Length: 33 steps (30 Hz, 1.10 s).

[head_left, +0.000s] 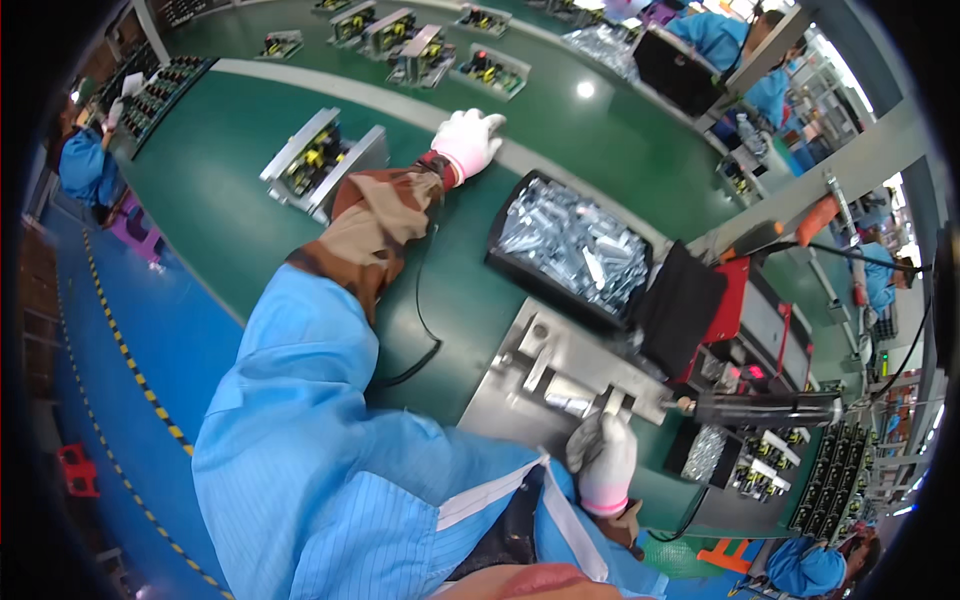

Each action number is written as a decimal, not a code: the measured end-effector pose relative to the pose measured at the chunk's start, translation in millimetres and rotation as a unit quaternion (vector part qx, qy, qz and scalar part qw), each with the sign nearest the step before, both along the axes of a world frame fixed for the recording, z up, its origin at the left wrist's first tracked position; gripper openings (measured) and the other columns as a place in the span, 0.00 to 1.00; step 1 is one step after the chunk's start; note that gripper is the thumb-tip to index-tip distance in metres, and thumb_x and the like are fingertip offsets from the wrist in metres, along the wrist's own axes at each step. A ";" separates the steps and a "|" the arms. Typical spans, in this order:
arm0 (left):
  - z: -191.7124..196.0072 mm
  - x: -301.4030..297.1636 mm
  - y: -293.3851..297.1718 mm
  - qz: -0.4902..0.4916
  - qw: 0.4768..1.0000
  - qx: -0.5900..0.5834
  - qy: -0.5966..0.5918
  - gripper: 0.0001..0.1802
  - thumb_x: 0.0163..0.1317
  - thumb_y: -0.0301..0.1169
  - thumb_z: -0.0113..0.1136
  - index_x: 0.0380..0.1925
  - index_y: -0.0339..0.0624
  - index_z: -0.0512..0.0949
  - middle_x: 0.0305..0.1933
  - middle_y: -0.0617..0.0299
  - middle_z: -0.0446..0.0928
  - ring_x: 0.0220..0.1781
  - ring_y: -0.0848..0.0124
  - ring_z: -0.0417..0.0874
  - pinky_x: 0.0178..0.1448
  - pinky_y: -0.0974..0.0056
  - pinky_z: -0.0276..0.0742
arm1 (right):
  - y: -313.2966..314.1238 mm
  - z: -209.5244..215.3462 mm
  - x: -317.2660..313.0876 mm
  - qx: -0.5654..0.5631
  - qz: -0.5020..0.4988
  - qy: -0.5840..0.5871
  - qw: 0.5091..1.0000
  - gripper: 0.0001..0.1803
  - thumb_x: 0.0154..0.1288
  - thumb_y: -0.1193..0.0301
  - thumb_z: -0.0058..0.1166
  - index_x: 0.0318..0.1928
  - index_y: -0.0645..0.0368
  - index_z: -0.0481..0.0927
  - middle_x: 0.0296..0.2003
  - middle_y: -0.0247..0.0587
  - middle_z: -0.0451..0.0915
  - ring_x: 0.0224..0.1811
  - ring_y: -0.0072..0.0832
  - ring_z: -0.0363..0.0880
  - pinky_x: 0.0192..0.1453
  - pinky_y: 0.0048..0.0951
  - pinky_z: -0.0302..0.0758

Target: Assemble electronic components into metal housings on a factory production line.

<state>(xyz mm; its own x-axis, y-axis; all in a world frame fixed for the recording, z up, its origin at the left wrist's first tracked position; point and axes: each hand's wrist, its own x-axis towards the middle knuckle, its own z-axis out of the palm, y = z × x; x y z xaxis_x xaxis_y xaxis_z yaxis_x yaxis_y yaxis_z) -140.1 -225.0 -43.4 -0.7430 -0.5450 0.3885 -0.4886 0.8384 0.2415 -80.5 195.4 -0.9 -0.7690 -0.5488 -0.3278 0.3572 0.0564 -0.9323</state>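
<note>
The metal fixture point(590, 362) sits on the green desk point(220, 150) right in front of me, a bright metal piece point(568, 396) lying in its middle; my right grip point(604, 462), in a white glove with a pink cuff, is at its near edge, fingers curled about a small pale tab, though I cannot tell whether they are pinched tight on it; my left grip point(468, 142), gloved the same way, is stretched far forward over the pale rail point(545, 170), fingers loosely spread and nothing visible in them.

Just beyond the fixture stands a black bin point(497, 250) heaped with loose silvery metal parts point(572, 240); to the left, near my left forearm, a circuit unit point(322, 165) stands between two grey metal plates; a thin dark cord point(418, 300) hangs from my left cuff to the desk.

Right of the fixture lies a black cylindrical driver point(765, 409), its tip toward the fixture; behind it is a red machine point(733, 300) partly covered by dark cloth point(682, 312); nearer, a small dark box holds shiny bits point(706, 453), with circuit boards point(768, 465) beside it; past the rail, more circuit units point(425, 57) stand in a loose row.
</note>
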 end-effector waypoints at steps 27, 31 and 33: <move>-8.2 -84.9 -46.0 0.079 0.983 0.158 0.044 0.56 0.43 0.69 0.51 0.63 0.39 0.54 0.59 0.41 0.64 0.62 0.50 0.63 0.65 0.55 0.56 | 11.3 -3.1 -13.9 0.017 0.070 -0.062 0.995 0.22 0.67 0.58 0.39 0.29 0.67 0.71 0.18 0.46 0.75 0.13 0.23 0.68 0.17 0.19 0.64; -1.1 -108.8 -28.6 0.190 0.975 0.070 -0.092 0.55 0.41 0.65 0.57 0.64 0.45 0.52 0.55 0.43 0.65 0.62 0.54 0.62 0.66 0.55 0.54 | 9.9 -0.3 -13.8 0.027 0.090 -0.064 0.994 0.22 0.68 0.58 0.38 0.29 0.67 0.71 0.18 0.45 0.75 0.13 0.21 0.68 0.18 0.18 0.64; -3.8 -114.6 -37.6 0.178 0.977 0.086 -0.074 0.52 0.43 0.63 0.56 0.63 0.45 0.54 0.54 0.43 0.67 0.60 0.53 0.65 0.64 0.54 0.58 | 11.5 -1.3 -11.7 0.026 0.086 -0.059 0.994 0.22 0.68 0.58 0.38 0.29 0.67 0.71 0.18 0.44 0.75 0.13 0.21 0.68 0.18 0.18 0.64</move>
